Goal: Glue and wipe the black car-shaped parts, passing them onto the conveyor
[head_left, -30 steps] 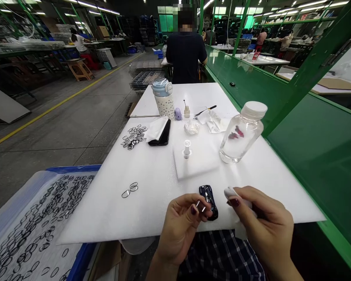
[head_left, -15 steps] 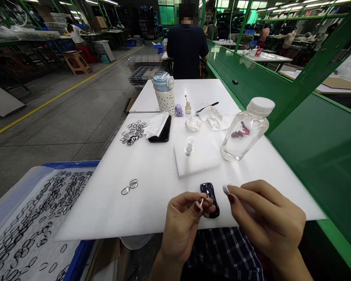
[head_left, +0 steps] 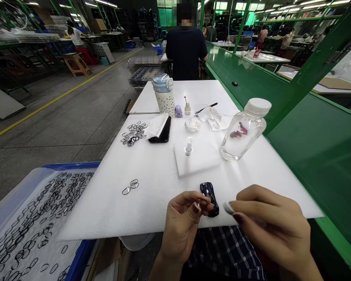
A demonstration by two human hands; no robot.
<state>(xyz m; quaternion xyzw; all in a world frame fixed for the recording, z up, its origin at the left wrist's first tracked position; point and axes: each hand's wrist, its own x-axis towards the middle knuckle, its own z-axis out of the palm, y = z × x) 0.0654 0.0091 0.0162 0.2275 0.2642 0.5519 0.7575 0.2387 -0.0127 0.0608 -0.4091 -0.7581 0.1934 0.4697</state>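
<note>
My left hand (head_left: 179, 224) pinches a small dark-rimmed oval ring (head_left: 203, 201) between thumb and fingers. To its right, my right hand (head_left: 273, 220) is closed on a small white piece (head_left: 228, 208) whose kind I cannot make out; it is apart from the ring. Just behind the left fingertips lies a glossy black car-shaped object (head_left: 210, 195). A few oval rings (head_left: 130, 187) rest on the white foam sheet (head_left: 99, 210), left of my hands. Beyond the hands, a small clear stemmed piece (head_left: 189, 146) stands on a white foam pad (head_left: 199, 164).
A clear bottle (head_left: 242, 132) stands at the right. Behind are a phone (head_left: 163, 134) under a tissue, a dotted cup (head_left: 165, 99), a small vial (head_left: 187, 109) and a pile of rings (head_left: 133, 132). A blue-edged tray (head_left: 76, 257) of rings lies left. A person (head_left: 186, 50) sits ahead.
My right hand has moved slightly down and right with the white piece, away from the left. In my left fingers the ring has turned, showing more of its oval.
</note>
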